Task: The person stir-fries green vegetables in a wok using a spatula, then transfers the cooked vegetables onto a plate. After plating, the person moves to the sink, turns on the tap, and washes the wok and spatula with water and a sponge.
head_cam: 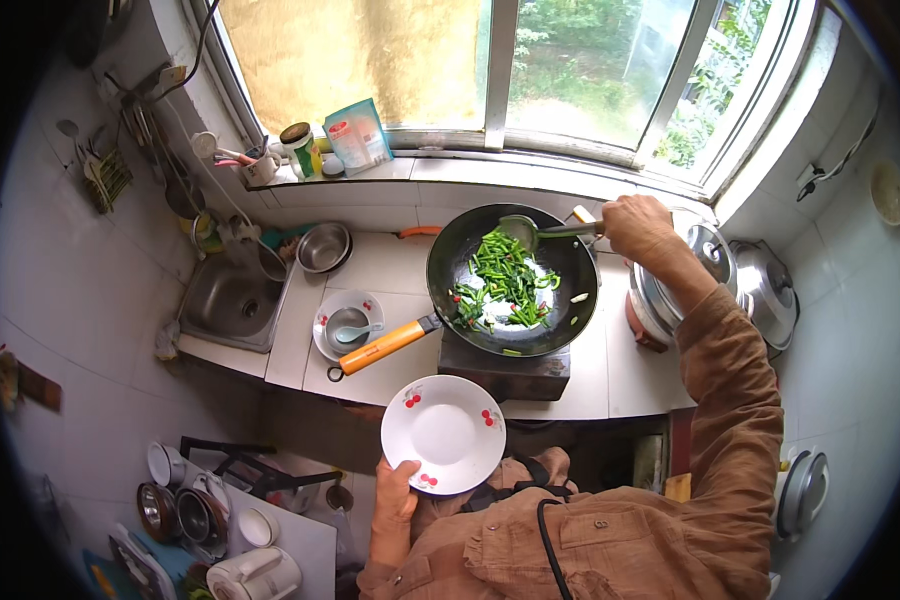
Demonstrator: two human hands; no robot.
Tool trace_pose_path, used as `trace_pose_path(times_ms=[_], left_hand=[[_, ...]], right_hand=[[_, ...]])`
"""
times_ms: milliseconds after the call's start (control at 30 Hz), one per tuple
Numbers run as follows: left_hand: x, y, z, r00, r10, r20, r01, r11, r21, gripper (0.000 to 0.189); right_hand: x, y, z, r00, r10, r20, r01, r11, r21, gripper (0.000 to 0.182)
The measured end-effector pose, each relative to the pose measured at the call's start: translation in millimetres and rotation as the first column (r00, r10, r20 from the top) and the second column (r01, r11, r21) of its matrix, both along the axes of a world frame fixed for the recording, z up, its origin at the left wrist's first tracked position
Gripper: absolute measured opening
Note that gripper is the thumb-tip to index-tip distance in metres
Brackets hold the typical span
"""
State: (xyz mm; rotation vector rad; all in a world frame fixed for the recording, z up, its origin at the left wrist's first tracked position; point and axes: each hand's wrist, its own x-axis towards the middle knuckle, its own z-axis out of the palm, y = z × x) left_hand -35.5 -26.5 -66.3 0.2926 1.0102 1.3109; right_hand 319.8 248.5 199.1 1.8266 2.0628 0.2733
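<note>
My left hand (395, 491) grips the near-left rim of a white plate (444, 431) with red cherry prints, thumb on top. The plate is bare and held in front of the counter edge, close to my body. My right hand (637, 227) holds the handle of a metal cooking ladle or spatula (523, 232); its head lies inside the far side of a black wok (450, 262). Chopped green stalks and leaves (504, 270) with small red bits lie in the wok. The wok sits over a dark stove (506, 373), its orange handle (386, 346) pointing to the left.
Left of the wok, a cherry-print dish (373, 304) holds a metal bowl (345, 324) and spoon (356, 332). Metal bowls (324, 247) stand near the sink (229, 311). Lidded pots (709, 251) crowd the right. A packet (358, 139) leans on the windowsill.
</note>
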Motion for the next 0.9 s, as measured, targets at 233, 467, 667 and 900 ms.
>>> trace_pose_path(times_ms=[233,467,667,900], left_hand=[[-1,-10,4,0.997,0.067,0.030,-0.066,0.998,-0.011,0.057],[5,-6,-6,1.000,-0.014,0.018,0.014,1.000,-0.021,0.056],[18,0,0,0.995,-0.092,0.035,0.093,0.996,-0.018,0.060],[48,20,13,0.983,-0.166,0.082,0.170,0.985,-0.037,0.057]], right_hand=[[2,-23,1,0.974,0.226,-0.008,-0.216,0.943,0.254,0.019],[5,-8,-65,0.946,0.317,0.062,-0.316,0.866,0.388,0.016],[26,-64,-65,0.753,0.656,0.053,-0.590,0.638,0.494,0.009],[96,-120,-24,0.759,0.642,0.106,-0.571,0.580,0.581,0.016]])
